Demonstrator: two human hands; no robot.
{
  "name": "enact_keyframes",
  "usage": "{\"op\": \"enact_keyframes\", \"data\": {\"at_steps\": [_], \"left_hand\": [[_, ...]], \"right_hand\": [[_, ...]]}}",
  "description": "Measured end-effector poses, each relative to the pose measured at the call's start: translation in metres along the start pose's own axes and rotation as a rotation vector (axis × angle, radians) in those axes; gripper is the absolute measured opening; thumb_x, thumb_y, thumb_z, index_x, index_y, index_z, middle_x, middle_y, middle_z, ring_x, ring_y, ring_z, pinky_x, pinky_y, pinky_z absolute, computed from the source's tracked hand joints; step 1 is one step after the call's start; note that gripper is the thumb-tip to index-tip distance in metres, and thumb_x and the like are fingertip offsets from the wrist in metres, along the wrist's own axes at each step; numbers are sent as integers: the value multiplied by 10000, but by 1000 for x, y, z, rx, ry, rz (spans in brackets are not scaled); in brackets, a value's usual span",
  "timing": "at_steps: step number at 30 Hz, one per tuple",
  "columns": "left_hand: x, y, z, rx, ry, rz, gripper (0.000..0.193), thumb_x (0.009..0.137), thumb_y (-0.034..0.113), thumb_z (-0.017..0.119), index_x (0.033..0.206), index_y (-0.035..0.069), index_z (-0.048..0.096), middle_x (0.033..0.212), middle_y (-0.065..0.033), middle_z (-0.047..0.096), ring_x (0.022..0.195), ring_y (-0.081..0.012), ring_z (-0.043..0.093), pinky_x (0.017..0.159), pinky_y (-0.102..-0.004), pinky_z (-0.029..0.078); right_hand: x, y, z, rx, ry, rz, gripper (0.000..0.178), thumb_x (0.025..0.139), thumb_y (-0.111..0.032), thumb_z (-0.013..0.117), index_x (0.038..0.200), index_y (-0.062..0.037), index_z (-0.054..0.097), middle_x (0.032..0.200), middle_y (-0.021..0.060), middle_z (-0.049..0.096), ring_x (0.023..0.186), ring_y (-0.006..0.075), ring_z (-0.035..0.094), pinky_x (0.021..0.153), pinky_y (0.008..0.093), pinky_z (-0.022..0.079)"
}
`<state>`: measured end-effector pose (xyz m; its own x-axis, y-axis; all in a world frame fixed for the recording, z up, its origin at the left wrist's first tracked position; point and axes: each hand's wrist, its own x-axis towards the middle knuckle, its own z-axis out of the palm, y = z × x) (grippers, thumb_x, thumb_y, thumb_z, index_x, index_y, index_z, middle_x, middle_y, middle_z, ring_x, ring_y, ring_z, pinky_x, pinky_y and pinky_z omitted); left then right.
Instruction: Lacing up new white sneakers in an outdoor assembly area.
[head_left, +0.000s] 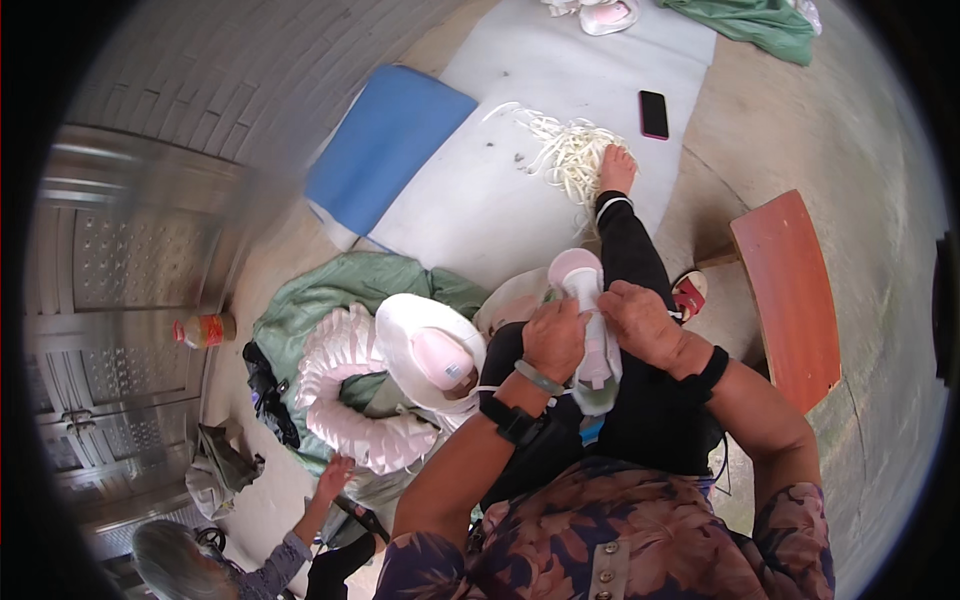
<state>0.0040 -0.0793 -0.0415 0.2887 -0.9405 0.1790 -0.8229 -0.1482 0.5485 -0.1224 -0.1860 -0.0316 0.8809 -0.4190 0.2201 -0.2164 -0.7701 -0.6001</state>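
A long, narrow pink-and-white piece shaped like a shoe sole (577,268) lies over my lap, its rounded pink end pointing away from me. My left hand (556,343) grips its left edge near the middle. On the other side my right hand (645,322) has its fingers curled and pinched together at the piece's edge. Any small part between those fingertips is hidden. To the left is a round white item with a pink sole-shaped pad (440,360) inside. Beside it curves a long row of nested white-and-pink pieces (335,400) on green cloth (290,310).
A heap of white strips (570,160) lies by my bare foot on a pale mat (440,220). Around it are a phone (653,115), a blue pad (390,145) and a reddish wooden stool (790,300). Another person (190,560) sits at lower left, reaching toward the nested row.
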Motion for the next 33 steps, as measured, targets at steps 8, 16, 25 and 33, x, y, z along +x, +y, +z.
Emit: {"op": "enact_keyframes", "data": {"at_steps": [8,16,25,33], "left_hand": [[-8,0,8,34,39,0,122,758,133,561,744,35,490,674,-138,531,636,-333,538,544,-434,424],[-17,3,2,-46,78,-113,294,676,101,589,913,-8,453,802,-174,556,771,-345,559,643,-419,456],[-1,6,18,36,-35,-227,313,578,60,566,867,-34,489,723,-190,600,733,-347,593,654,-408,473],[-8,8,22,-58,107,-271,359,558,44,611,882,-63,498,767,-216,592,790,-367,588,712,-420,466]], "right_hand": [[-11,0,19,184,127,93,132,653,35,556,755,-46,536,699,140,523,640,333,527,556,391,433],[-10,6,20,810,-23,293,159,786,43,472,903,-66,479,716,-53,400,653,45,367,588,176,355],[0,20,29,321,34,37,163,724,83,423,833,-39,416,669,76,391,610,170,401,580,270,384],[-7,42,31,830,-170,358,139,798,40,480,751,-79,424,653,-46,377,584,31,364,528,177,326]]}}
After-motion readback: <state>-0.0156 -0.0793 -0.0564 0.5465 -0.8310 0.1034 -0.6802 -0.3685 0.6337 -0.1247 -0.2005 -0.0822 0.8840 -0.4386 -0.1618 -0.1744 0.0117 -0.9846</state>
